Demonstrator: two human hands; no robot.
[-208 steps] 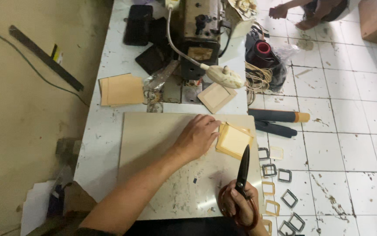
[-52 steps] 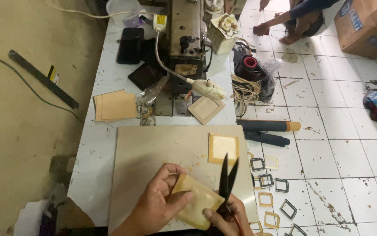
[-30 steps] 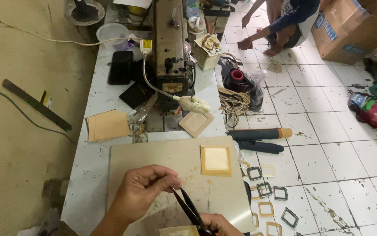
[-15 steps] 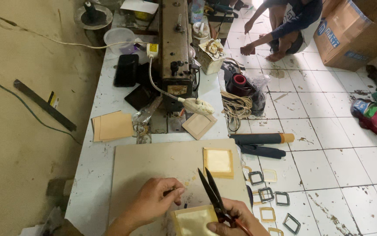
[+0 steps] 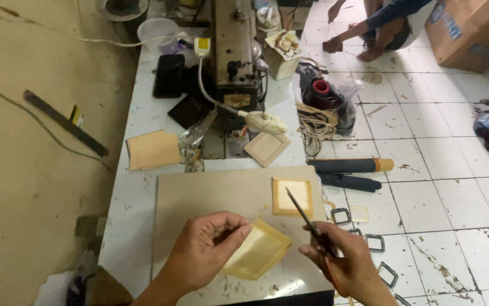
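Observation:
My left hand (image 5: 207, 249) grips one edge of a square tan leather piece (image 5: 258, 251), holding it tilted just above a beige work board (image 5: 210, 192). My right hand (image 5: 349, 263) is closed around the handles of dark scissors (image 5: 304, 218); the blades are together and point up and to the left, close to the piece's right corner. A second tan square with a pale centre (image 5: 292, 196) lies flat on the board just beyond the scissor tips.
A sewing machine (image 5: 236, 51) stands at the back of the white table, with a tan square (image 5: 266, 148) and tan sheets (image 5: 152, 150) near it. Metal square buckles (image 5: 375, 243) and dark rolls (image 5: 349, 166) lie on the tiled floor. Another person crouches at the top right (image 5: 389, 22).
The scissor blades have come together and swung left. The tan piece has risen from the bottom edge, and my left hand has closed on it.

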